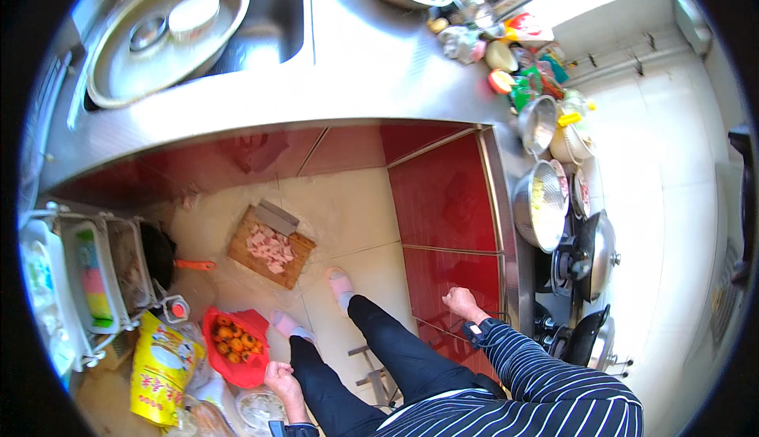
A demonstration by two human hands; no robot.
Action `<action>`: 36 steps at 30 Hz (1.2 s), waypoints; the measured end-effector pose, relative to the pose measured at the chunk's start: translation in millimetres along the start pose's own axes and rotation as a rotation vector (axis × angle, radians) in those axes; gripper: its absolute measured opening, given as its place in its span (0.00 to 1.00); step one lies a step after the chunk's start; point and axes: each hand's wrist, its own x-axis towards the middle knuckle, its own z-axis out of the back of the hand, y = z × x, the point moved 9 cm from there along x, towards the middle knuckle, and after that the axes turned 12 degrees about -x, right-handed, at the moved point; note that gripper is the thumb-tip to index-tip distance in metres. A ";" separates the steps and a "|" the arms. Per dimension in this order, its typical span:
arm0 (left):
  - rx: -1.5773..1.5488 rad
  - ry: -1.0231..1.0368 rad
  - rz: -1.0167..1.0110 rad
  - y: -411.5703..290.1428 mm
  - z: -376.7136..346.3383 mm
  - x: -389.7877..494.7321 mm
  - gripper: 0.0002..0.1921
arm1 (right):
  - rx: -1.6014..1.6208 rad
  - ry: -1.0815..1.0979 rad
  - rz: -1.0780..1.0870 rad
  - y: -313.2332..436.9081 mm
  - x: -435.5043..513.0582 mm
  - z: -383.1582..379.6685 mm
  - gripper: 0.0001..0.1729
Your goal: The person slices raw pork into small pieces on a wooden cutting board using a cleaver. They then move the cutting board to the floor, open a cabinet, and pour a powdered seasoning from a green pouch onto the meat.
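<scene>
My left hand (283, 380) hangs by my left thigh with curled fingers and nothing visible in it. Closest to it is a red plastic bag (237, 372) of orange persimmon-like fruit (236, 339). In front of the red cabinet doors (447, 200), my right hand (461, 302) is held in a loose fist, apart from them and seemingly without any object. On the tiled floor ahead of my feet lies a wooden cutting board (302, 247), bearing cut pieces of pinkish meat (270, 247). A cleaver (276, 217) rests flat along the board's far edge.
A small stool (376, 377) stands behind my legs. At left are a rack (121, 277) and a yellow printed sack (160, 372). A large metal basin (101, 75) sits over the sink. The right counter carries a metal colander (536, 223) and a lidded wok (599, 259).
</scene>
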 end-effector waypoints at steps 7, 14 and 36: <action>-0.112 0.169 0.132 -78.1 32.9 -4.3 0.10 | 0.711 -0.216 -0.090 63.9 -34.9 161.0 0.33; -0.207 0.128 0.018 -125.2 83.3 6.0 0.11 | 1.252 -0.846 0.049 44.4 -85.6 420.6 0.19; -0.013 -0.076 0.357 -108.4 29.3 -56.7 0.08 | 0.437 -1.076 -0.303 -83.9 165.9 652.7 0.18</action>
